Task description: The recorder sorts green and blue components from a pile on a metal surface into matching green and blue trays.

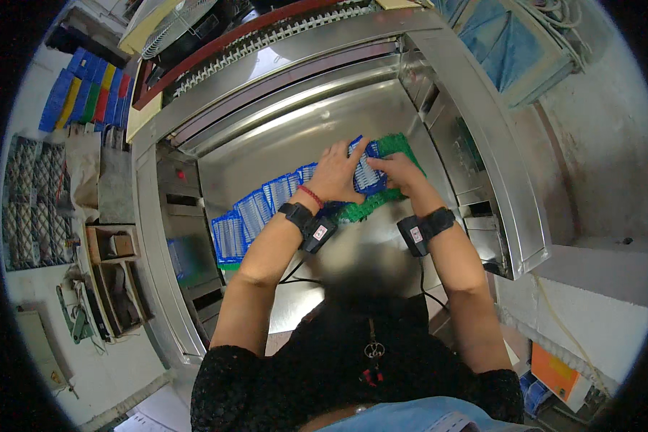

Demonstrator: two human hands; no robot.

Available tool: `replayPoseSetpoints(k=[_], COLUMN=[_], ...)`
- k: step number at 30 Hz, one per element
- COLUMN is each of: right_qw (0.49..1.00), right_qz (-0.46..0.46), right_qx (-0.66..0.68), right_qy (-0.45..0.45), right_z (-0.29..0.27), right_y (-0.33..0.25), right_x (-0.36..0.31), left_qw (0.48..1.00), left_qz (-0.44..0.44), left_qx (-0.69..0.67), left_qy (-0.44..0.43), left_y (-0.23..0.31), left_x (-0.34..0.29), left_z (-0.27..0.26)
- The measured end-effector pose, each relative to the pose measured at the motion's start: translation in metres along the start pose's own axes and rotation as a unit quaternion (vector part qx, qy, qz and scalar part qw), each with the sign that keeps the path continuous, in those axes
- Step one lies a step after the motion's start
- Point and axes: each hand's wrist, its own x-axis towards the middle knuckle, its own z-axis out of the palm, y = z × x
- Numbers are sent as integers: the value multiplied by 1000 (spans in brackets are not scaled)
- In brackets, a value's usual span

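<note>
Several flat blue-and-white packets (253, 214) lie overlapping in a slanting row inside a shiny metal basin (266, 147). At the row's right end, both my hands are on one blue-and-white packet (368, 170). My left hand (336, 173) has it at its left side, between thumb and fingers. Curled round the packet's right edge are the fingers of my right hand (399, 173). Green bristly matting (394, 146) shows beyond and below this packet, and a bit of green shows at the row's left end. The undersides of the packets are hidden.
A raised metal frame (482, 122) surrounds the basin. Black cables (295, 279) run from my wrist straps. At the far left stand stacked coloured bins (86, 90); a fan (183, 29) sits beyond the far edge. Wooden cubbyholes (115, 245) stand at the left.
</note>
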Motion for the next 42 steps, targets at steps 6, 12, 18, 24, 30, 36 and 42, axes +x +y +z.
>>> replayPoseSetpoints(k=[6,12,18,24,30,36,42], right_qw=[980,997,994,976,974,988,994], right_qz=[-64,-11,-22,-85,-124,-75,-79], right_qx=[-183,-81,-110,-195,-183,-123,-49], right_qy=[38,-6,-17,37,45,50,52], right_z=[6,12,23,25,33,33,41], right_y=[-5,1,-8,12,20,20,8], right_x=[4,8,-2,14,18,18,7], left_qw=[999,999,997,994,998,997,997], left_qz=[-17,-10,29,46,-49,-65,-59], left_qx=[-34,-42,-59,-94,-26,26,38], left_qy=[0,13,36,16,15,25,42], left_y=[-5,-3,-11,-12,-27,-31,-33], left_x=[-3,-5,-9,-23,-70,-91,-94], left_z=[-2,-6,-3,-15,-21,-6,-1])
